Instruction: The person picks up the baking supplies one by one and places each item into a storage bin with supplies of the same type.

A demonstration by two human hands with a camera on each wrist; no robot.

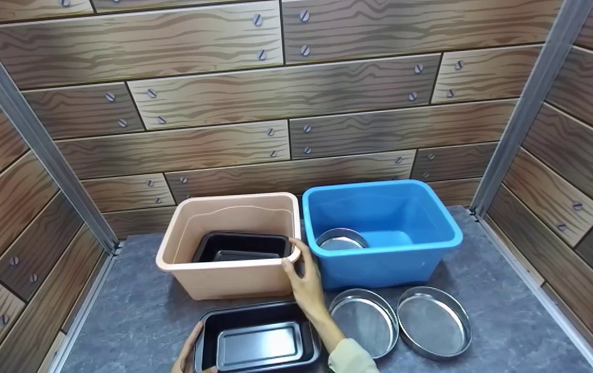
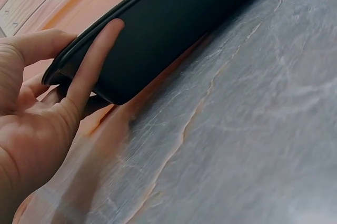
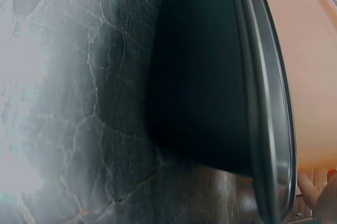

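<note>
My left hand point(image 1: 188, 352) grips the left end of a black rectangular baking pan point(image 1: 260, 344) in front of the beige tub point(image 1: 234, 280). In the left wrist view one finger point(image 2: 97, 58) lies along the pan's outer wall. My right hand point(image 1: 304, 282) reaches past the pan and grips the front right corner of the tub, thumb on the front rim and index finger over the right rim. A second black baking pan point(image 1: 247, 243) sits inside that tub. The right wrist view shows the near pan's dark wall point(image 3: 205, 76) and fingertips point(image 3: 310, 190) at the tub.
A blue tub point(image 1: 379, 267) stands right of the beige one, with a round metal pan point(image 1: 342, 239) inside. Two round pans point(image 1: 364, 324) point(image 1: 434, 324) lie before it on the grey marbled tabletop point(image 1: 125, 305). Wood-patterned walls point(image 1: 224, 98) enclose the back and sides.
</note>
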